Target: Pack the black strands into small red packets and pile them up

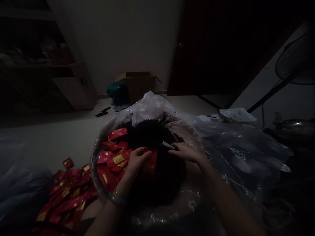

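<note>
My left hand (pixel 134 164) is closed on the upper edge of a red packet (pixel 150 166), thumb on top. To its right, my right hand (pixel 187 152) pinches a thin, pale, flat strip (pixel 168 145), perhaps the handle of a small scoop; its far end is lost in the dark. Both hands are over a heap of black, loose, leaf-like material (pixel 150 129) inside a round container lined with clear plastic (pixel 152 109). Several red packets with gold labels (pixel 118 158) lie on the container's left side, beside my left hand.
More red packets (pixel 71 193) are piled at the lower left, outside the container. An open cardboard box (pixel 140 86) and a teal bag (pixel 117 92) stand by the wall. Clear plastic sheeting (pixel 241 154) spreads to the right, with papers (pixel 237 114) behind it. A fan (pixel 295 62) stands far right.
</note>
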`<state>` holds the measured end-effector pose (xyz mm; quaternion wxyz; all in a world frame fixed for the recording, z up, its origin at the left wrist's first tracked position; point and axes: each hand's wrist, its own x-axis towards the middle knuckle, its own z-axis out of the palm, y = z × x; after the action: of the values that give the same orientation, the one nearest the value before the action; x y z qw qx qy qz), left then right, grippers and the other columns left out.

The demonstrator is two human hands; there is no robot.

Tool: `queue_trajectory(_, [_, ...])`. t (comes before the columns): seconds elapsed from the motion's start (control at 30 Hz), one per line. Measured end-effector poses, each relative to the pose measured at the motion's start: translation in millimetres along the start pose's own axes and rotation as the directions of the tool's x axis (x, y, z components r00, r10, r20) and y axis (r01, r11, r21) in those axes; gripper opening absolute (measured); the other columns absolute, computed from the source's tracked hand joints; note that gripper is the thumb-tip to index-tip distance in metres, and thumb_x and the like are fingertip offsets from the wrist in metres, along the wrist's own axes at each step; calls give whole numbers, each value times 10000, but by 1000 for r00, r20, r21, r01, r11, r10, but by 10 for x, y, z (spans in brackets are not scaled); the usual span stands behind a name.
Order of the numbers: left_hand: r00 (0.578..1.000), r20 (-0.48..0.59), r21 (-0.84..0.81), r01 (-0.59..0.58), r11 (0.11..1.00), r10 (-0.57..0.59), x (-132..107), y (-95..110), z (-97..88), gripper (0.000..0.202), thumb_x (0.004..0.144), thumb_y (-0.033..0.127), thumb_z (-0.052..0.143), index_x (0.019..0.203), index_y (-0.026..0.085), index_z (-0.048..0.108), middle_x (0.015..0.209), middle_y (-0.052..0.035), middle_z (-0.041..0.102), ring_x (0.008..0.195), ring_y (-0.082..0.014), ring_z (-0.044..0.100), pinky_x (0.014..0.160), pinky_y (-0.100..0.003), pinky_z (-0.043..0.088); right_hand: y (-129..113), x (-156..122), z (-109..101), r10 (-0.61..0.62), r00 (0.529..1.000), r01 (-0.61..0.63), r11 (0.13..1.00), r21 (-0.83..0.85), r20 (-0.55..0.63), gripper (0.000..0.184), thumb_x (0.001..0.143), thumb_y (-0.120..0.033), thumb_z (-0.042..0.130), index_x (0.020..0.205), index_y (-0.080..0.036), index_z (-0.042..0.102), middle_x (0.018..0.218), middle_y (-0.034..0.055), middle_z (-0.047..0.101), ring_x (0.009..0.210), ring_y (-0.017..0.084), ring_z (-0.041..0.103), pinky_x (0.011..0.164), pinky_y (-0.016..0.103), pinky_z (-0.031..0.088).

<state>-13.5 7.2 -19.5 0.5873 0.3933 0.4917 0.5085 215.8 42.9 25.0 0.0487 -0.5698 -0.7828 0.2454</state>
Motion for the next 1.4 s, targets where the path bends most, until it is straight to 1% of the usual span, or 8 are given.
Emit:
queue_trajectory(0.13, [1000,7,17,-12,1000,12,1,-26,6,440,540,512,790,758,137,719,726,-35,726,650,-172,641,633,-261,485,-3,20,74,44,998,-40,997,-72,44,268,800,-384,620,946,-174,700,954,109,722,838,255,672,666,289,473])
queue_trajectory(0.33, [998,46,95,-57,994,53,-32,-20,29,403,606,513,733,740,133,729,682,-18,706,626,-157,600,582,-234,442,-415,68,335,-162,954,252,891,377,-254,242,798,-340,626,963,-174,690,952,58,721,861,199,649,743,272,471])
queue_trajectory(0.77, [982,169,221,-115,968,79,14,-90,-2,359,819,423,516,903,138,718,863,-64,734,770,-203,646,715,-305,487,-386,37,210,-50,980,144,845,516,-191,248,780,-326,518,693,-149,668,579,-6,607,521,117,514,487,217,371])
queue_trajectory(0.9, [941,62,777,-255,576,333,-49,6,-37,286,844,218,463,995,170,702,913,-90,724,833,-224,633,784,-355,475,-70,-25,-129,120,914,58,907,418,-388,262,757,-368,536,745,-155,690,621,30,657,541,153,577,485,239,412])
queue_trajectory(1.0, [913,110,979,-168,116,393,-118,125,-118,270,829,144,466,950,161,707,910,-130,699,898,-276,589,794,-399,459,-3,-115,-283,180,833,13,939,344,-523,253,726,-396,596,713,-164,697,600,48,663,551,188,606,479,266,441])
queue_trajectory(1.07, [934,51,999,-42,-35,354,-150,200,-178,279,830,133,452,971,153,692,966,-153,678,959,-308,565,780,-414,458,-147,-210,-264,186,789,93,906,413,-585,290,728,-439,628,775,-164,706,667,65,692,589,203,637,508,289,487])
queue_trajectory(1.23, [968,-130,973,166,-159,215,-135,277,-313,334,832,138,442,1124,105,600,1159,-209,599,1032,-329,567,828,-446,443,-728,-482,-67,-234,912,410,455,791,-338,634,795,-453,646,1370,-300,425,1363,110,523,1038,247,651,778,378,577])
queue_trajectory(1.4, [974,-185,970,202,-136,129,-51,270,-456,323,859,171,407,1106,94,599,1069,-218,646,991,-342,605,815,-478,441,-736,-481,-55,-298,937,316,512,799,-179,527,837,-406,617,1330,-279,479,1355,105,525,1151,250,588,911,417,531])
